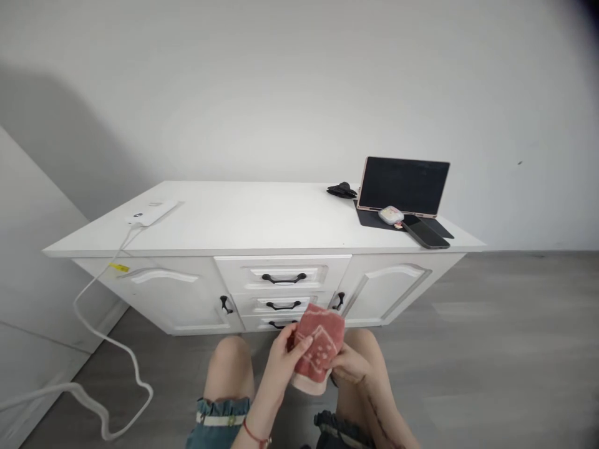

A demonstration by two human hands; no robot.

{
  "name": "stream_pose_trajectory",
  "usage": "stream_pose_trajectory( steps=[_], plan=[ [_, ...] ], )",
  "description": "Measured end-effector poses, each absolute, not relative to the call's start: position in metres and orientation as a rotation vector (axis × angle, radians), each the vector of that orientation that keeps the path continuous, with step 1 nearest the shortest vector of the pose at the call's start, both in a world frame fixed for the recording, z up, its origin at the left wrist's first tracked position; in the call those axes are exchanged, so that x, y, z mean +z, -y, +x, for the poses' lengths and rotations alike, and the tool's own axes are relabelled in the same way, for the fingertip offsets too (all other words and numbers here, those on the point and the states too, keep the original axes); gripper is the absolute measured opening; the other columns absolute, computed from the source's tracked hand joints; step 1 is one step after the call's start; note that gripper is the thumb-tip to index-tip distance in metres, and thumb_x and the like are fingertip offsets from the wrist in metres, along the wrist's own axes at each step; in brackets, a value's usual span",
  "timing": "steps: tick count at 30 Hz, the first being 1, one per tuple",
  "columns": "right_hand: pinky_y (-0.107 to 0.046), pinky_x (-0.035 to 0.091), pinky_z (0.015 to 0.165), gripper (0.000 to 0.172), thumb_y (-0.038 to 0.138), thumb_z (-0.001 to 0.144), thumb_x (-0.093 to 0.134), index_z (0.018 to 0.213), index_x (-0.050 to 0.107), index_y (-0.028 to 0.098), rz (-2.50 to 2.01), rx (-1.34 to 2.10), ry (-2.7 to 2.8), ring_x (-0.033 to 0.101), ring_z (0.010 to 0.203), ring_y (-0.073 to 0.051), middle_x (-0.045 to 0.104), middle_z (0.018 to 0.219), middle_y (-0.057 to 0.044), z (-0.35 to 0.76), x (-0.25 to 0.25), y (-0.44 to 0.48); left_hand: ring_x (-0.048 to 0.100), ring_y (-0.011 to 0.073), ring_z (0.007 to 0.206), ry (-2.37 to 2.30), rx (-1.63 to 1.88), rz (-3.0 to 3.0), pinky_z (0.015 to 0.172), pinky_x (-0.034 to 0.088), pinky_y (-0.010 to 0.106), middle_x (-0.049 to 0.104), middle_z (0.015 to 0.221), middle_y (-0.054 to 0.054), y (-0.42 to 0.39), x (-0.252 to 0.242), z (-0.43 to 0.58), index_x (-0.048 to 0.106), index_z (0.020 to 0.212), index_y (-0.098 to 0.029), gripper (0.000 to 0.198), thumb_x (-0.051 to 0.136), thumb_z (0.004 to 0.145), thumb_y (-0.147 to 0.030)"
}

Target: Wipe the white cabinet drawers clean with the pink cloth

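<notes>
Between my knees, in front of the cabinet, I hold a folded red cloth (pixel 322 340) with a whitish pattern and a pale lower edge. My left hand (pixel 285 354) grips its left side, the thumb lying across the front and the other fingers behind. On the lower right side, my right hand (pixel 350 363) is closed on the same cloth, its fingers partly hidden. What kind of cloth item it is, I cannot tell.
A white cabinet (pixel 262 234) with drawers stands ahead. On its top are a tablet (pixel 405 186) on a dark cover, a phone (pixel 425 232), a small white case (pixel 391 216), a black hair clip (pixel 342 190) and a white device (pixel 152 212) whose cable (pixel 112 342) hangs at the left.
</notes>
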State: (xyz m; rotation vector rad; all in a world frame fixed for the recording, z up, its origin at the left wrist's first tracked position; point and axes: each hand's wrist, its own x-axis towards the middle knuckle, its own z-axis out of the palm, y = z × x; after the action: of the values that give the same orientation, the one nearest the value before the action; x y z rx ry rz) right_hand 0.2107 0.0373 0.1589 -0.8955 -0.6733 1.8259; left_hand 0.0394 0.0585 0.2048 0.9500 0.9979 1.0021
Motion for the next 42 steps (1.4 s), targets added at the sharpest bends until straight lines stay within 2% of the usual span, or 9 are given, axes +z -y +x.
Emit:
stream_pose_trajectory(
  steps=[5, 9, 12, 15, 19, 25, 32, 37, 42],
  plan=[
    [-0.04, 0.048, 0.087, 0.048, 0.02, 0.047, 0.086, 0.092, 0.069, 0.021, -1.019, 1.611, 0.713, 0.065, 0.09, -0.024, 0.073, 0.093, -0.004, 0.167, 0.19, -0.002, 0.059, 0.0273, 0.097, -1.29, 1.326, 1.195, 0.089, 0.044, 0.032, 0.069, 0.097, 0.009, -0.024, 0.232, 0.019, 0.073, 0.092, -0.022, 0.026, 0.074, 0.067, -0.029],
    [-0.043, 0.043, 0.097, 0.062, 0.024, 0.051, 0.085, 0.11, 0.064, 0.024, -1.042, 1.483, 0.923, 0.058, 0.109, -0.028, 0.066, 0.117, -0.008, 0.155, 0.224, 0.011, 0.058, 0.0285, 0.098, -1.178, 1.418, 1.071, 0.094, 0.044, 0.033, 0.066, 0.09, 0.009, -0.01, 0.258, 0.01, 0.073, 0.072, -0.021, 0.011, 0.076, 0.062, -0.022],
    [-0.04, 0.043, 0.097, 0.068, 0.022, 0.052, 0.083, 0.117, 0.061, 0.025, -0.955, 1.493, 0.936, 0.056, 0.111, -0.027, 0.063, 0.123, -0.007, 0.154, 0.233, 0.02, 0.059, 0.0298, 0.102, -1.113, 1.415, 0.892, 0.093, 0.045, 0.035, 0.07, 0.089, 0.008, 0.003, 0.269, 0.0, 0.071, 0.078, -0.021, 0.02, 0.077, 0.059, -0.021],
    [-0.038, 0.045, 0.094, 0.066, 0.023, 0.058, 0.078, 0.12, 0.058, 0.028, -0.842, 1.583, 0.74, 0.059, 0.107, -0.025, 0.064, 0.121, -0.004, 0.152, 0.233, 0.026, 0.062, 0.0293, 0.098, -1.154, 1.426, 0.702, 0.086, 0.049, 0.035, 0.073, 0.088, 0.006, 0.015, 0.272, -0.01, 0.07, 0.083, -0.021, 0.029, 0.076, 0.054, -0.022],
    [-0.041, 0.045, 0.094, 0.062, 0.032, 0.07, 0.072, 0.128, 0.051, 0.03, -0.798, 1.611, 0.687, 0.06, 0.108, -0.026, 0.066, 0.117, -0.006, 0.142, 0.237, 0.02, 0.065, 0.025, 0.072, -1.155, 1.373, 0.424, 0.066, 0.052, 0.034, 0.073, 0.07, 0.002, 0.023, 0.287, -0.014, 0.069, 0.069, -0.021, 0.025, 0.072, 0.044, -0.022],
    [-0.04, 0.032, 0.11, 0.048, 0.044, 0.082, 0.06, 0.127, 0.053, 0.029, -1.009, 1.082, 0.89, 0.046, 0.127, -0.023, 0.052, 0.137, -0.006, 0.128, 0.265, 0.004, 0.068, 0.0222, 0.071, -1.039, 1.365, 0.287, 0.065, 0.053, 0.032, 0.076, 0.078, 0.001, 0.017, 0.318, -0.008, 0.071, 0.081, -0.02, 0.03, 0.073, 0.051, -0.024],
    [-0.043, 0.046, 0.099, 0.045, 0.045, 0.069, 0.073, 0.111, 0.065, 0.028, -1.007, 1.289, 0.914, 0.059, 0.111, -0.029, 0.068, 0.115, -0.005, 0.097, 0.294, 0.007, 0.065, 0.0233, 0.099, -1.185, 1.388, 0.445, 0.08, 0.05, 0.027, 0.074, 0.097, 0.0, -0.005, 0.302, -0.01, 0.067, 0.096, -0.025, 0.038, 0.073, 0.059, -0.024],
    [-0.039, 0.05, 0.091, 0.063, 0.035, 0.063, 0.079, 0.121, 0.055, 0.026, -0.911, 1.398, 0.514, 0.063, 0.104, -0.026, 0.068, 0.117, -0.005, 0.092, 0.276, -0.014, 0.064, 0.0183, 0.096, -1.145, 1.386, 0.668, 0.082, 0.049, 0.023, 0.07, 0.104, -0.002, -0.026, 0.28, -0.006, 0.061, 0.102, -0.029, 0.037, 0.072, 0.067, -0.027],
    [-0.035, 0.05, 0.087, 0.049, 0.032, 0.062, 0.08, 0.106, 0.061, 0.024, -0.949, 1.281, 0.594, 0.065, 0.095, -0.023, 0.07, 0.107, -0.004, 0.113, 0.287, -0.064, 0.063, 0.0244, 0.105, -1.024, 1.255, 0.547, 0.089, 0.051, 0.033, 0.069, 0.115, 0.003, -0.064, 0.295, 0.001, 0.061, 0.108, -0.03, 0.049, 0.078, 0.062, -0.032]
  ],
)
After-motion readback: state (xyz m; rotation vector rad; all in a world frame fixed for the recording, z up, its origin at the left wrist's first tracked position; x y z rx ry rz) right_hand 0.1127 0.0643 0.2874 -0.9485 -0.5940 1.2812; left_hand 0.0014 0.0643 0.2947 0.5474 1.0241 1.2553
